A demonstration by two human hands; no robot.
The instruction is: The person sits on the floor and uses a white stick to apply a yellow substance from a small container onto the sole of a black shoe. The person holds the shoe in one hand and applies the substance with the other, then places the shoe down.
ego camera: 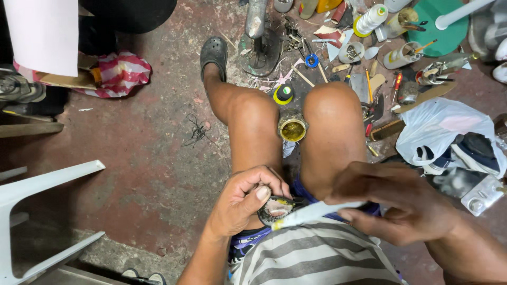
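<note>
While your left hand pinches a dark shoe part, your right hand grips a white brush, its yellowed tip touching it.

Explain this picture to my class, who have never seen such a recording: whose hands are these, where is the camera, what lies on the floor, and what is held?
There is one picture, from a camera worn on a seated person's head, looking down past their knees. The left hand grips a small dark shoe part in the lap. The right hand holds a white stick with its yellow-smeared tip touching that part. On the floor between the knees stands an open tin of yellowish paste. Beyond lie scattered tools and a white plastic bag.
</note>
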